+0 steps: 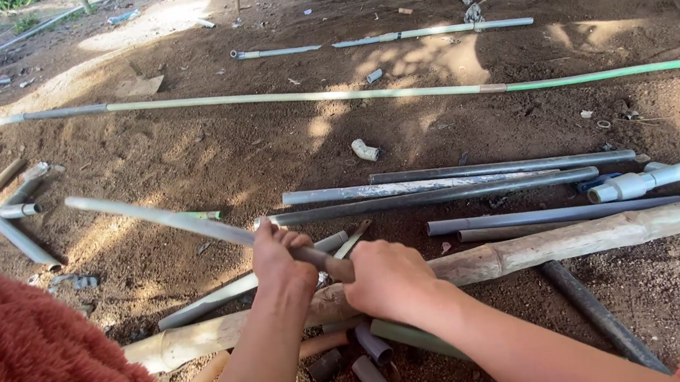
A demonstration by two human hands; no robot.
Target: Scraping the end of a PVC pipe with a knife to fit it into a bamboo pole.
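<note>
My left hand (280, 259) grips a long grey plastic pipe (151, 217) that slants up and away to the left. Right beside it, my right hand (388, 279) is closed around the near end of the same pipe, where a darker end piece (337, 268) shows between the two hands. Both hands hover just above a thick bamboo pole (577, 239) lying across the dirt. Short pipe offcuts (371, 346) lie under my wrists.
Several grey pipes (440, 190) lie side by side on the brown soil ahead, with a white pipe fitting (642, 181) at right. A very long green-grey pipe (331, 95) crosses the ground farther off. More short pipes (21, 230) lie at left. A small elbow fitting (364, 150) sits alone.
</note>
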